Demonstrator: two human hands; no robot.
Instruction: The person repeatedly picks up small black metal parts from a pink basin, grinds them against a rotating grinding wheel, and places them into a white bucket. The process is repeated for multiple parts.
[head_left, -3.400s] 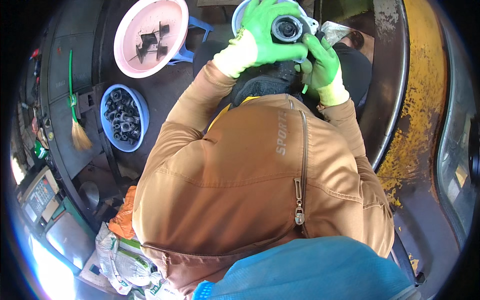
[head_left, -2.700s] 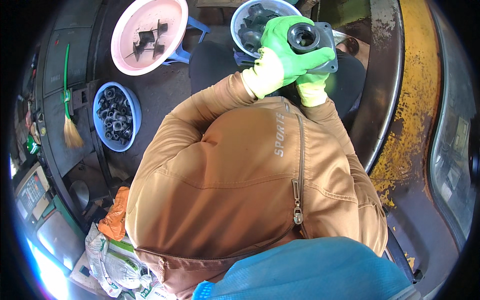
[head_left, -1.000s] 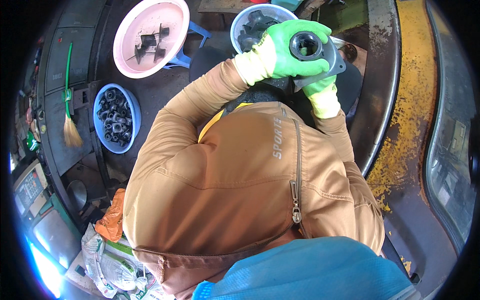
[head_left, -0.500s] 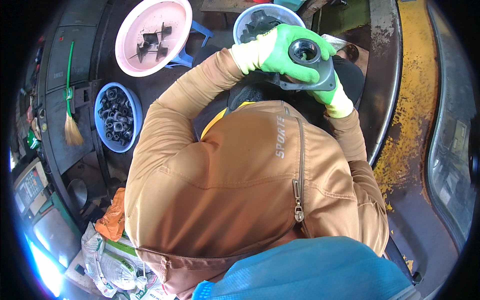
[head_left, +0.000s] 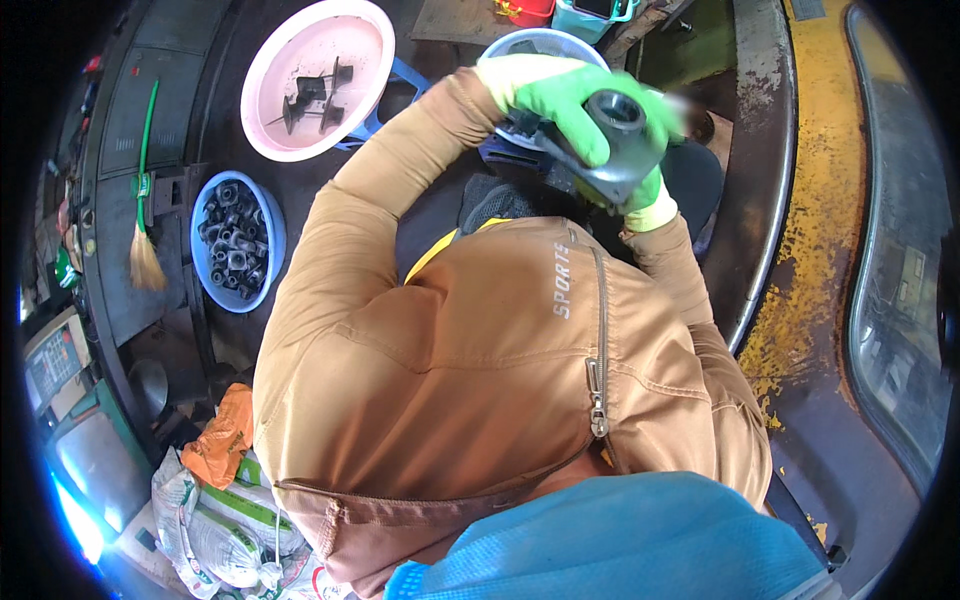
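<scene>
A black plastic housing (head_left: pixel 628 165) with a round open collar and a flat flanged base is held up in front of my chest, tilted and a little blurred by motion. My left hand (head_left: pixel 560 108), in a green glove, wraps over it from the left, its fingers around the collar. My gloved right hand (head_left: pixel 648 192) grips the same piece from below and the right; most of those fingers are hidden behind it. Just beyond my left hand stands a pale blue basket (head_left: pixel 545 42) with dark parts in it, partly covered by the glove and sleeve.
At far left a pink basin (head_left: pixel 265 75) with several black finned parts rests on a blue stool (head_left: pixel 405 75). Below it sits a blue tub (head_left: pixel 277 235) of small black fittings. A yellow, rust-worn machine panel (head_left: pixel 800 230) rises on the right. Sacks (head_left: pixel 220 540) lie at lower left.
The housing has tipped from nearly level to slanted, its base swinging down on the right. Both hands have turned with it and keep their hold. The view has shifted slightly.
</scene>
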